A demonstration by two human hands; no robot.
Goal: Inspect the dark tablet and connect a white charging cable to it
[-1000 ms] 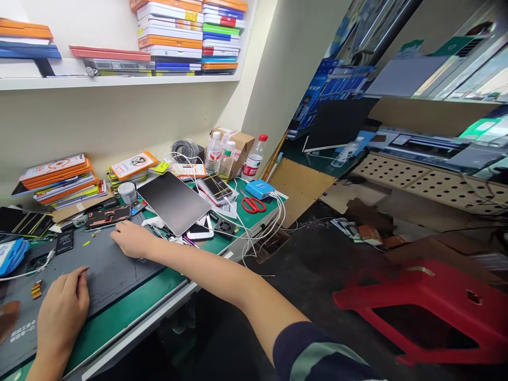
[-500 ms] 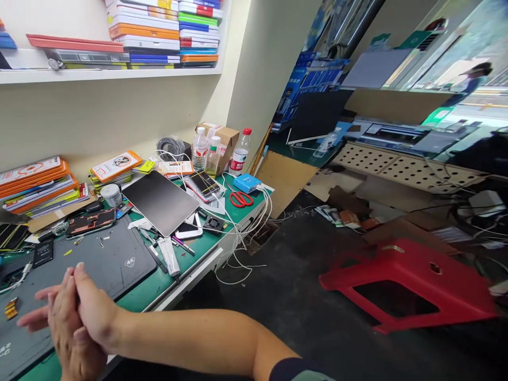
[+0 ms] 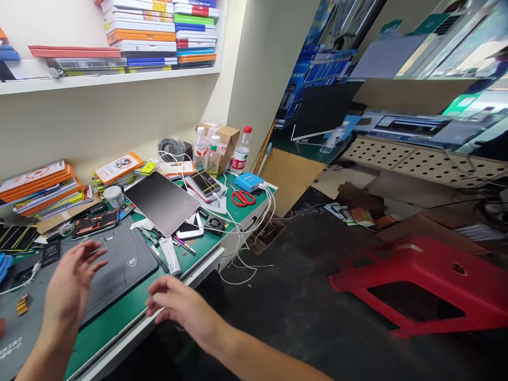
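Observation:
My left hand (image 3: 73, 283) hovers over the grey work mat (image 3: 119, 264), its fingers loosely curled apart with nothing in them. To its right, my right hand (image 3: 178, 304) is in the air by the table's front edge, fingers bent and apart, also holding nothing. Beyond my left hand lie an opened phone (image 3: 95, 224) and a black battery (image 3: 51, 253). An orange flex piece (image 3: 23, 305) rests on the mat at the left. A white tube (image 3: 170, 255) and a dark flat panel (image 3: 162, 202) are on the green table beyond my right hand.
Red scissors (image 3: 243, 198), a blue box with white cables (image 3: 249, 181) and several bottles (image 3: 241, 151) stand at the table's far end. Stacked phone-part boxes (image 3: 35, 182) line the wall under a loaded shelf (image 3: 138, 76). A red stool (image 3: 428, 286) is on the dark floor.
My hands were pressed together over the mat at the left. They have come apart, my right hand moving right to the table edge. The view has shifted slightly.

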